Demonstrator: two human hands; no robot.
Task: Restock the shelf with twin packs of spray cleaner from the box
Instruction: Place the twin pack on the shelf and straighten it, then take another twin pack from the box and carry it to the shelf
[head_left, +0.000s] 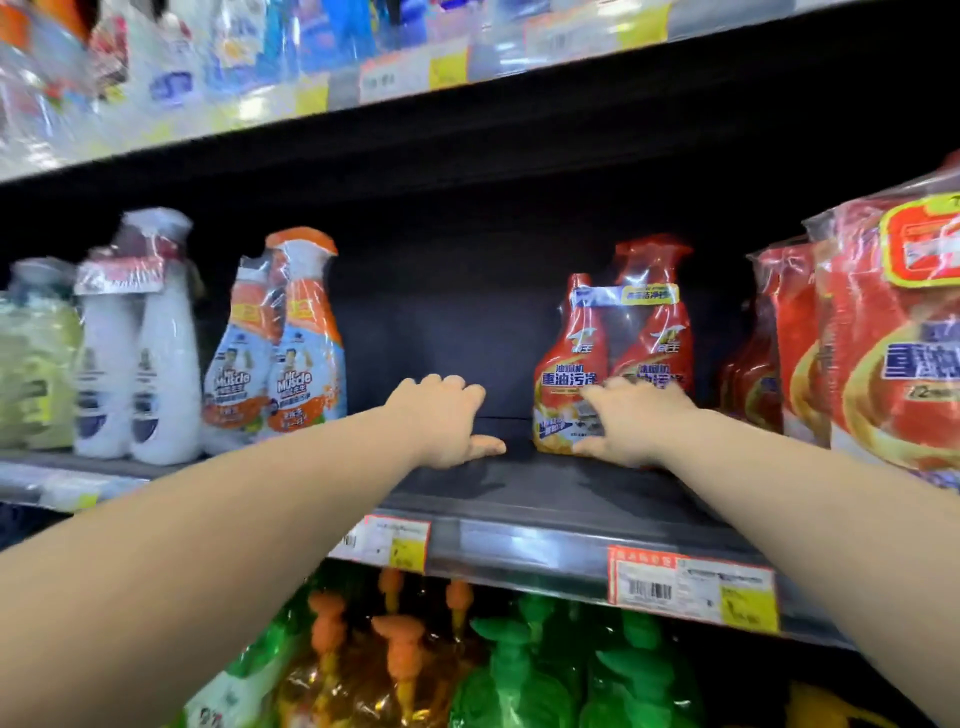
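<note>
The red twin pack (613, 343) stood upright on the middle shelf (545, 493), right of frame centre. The right hand (631, 423) lay against its lower front, thumb at the pack's base; whether the fingers gripped it could not be determined. The left hand (447, 421) rested on the shelf at centre, fingers loosely bent, holding nothing.
</note>
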